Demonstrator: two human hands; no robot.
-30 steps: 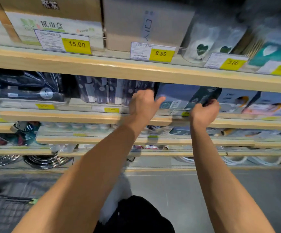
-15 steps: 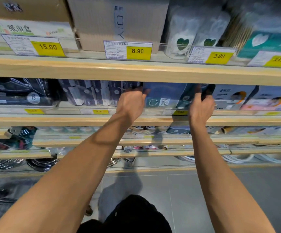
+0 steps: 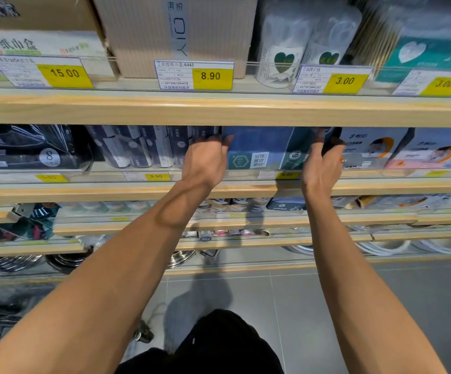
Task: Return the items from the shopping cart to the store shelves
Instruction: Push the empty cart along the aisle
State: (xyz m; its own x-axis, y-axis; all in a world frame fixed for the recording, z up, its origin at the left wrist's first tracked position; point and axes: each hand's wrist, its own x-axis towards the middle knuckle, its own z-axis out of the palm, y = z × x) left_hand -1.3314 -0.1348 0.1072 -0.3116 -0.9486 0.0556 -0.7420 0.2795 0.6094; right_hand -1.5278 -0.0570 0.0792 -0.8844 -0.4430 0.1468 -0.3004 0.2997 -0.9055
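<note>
Blue pack [image 3: 259,147] sits on the second shelf [image 3: 110,191] from the top, standing between dark boxes on its left and pale packs on its right, with both hands on it. Going from the left: a black wrapped bundle [image 3: 29,148] marked 8 lies at the far end of that shelf, then a row of dark boxes [image 3: 148,147] stands upright. The left hand [image 3: 205,160] comes next, its grip curled round the pack's left edge, thumb on the front face and fingers hidden behind. The pack shows a white label with a hexagon mark low on its front, just above a yellow price tag [image 3: 286,174]. The right hand [image 3: 323,166] grips the pack's right edge, thumb on the front, fingers curled round something dark at the corner; what that is I cannot tell. Beyond it stand pale packs [image 3: 375,148] with orange print. On the top shelf [image 3: 246,110] above, a beige box [image 3: 143,33] stands behind an 8.90 tag [image 3: 196,75].
</note>
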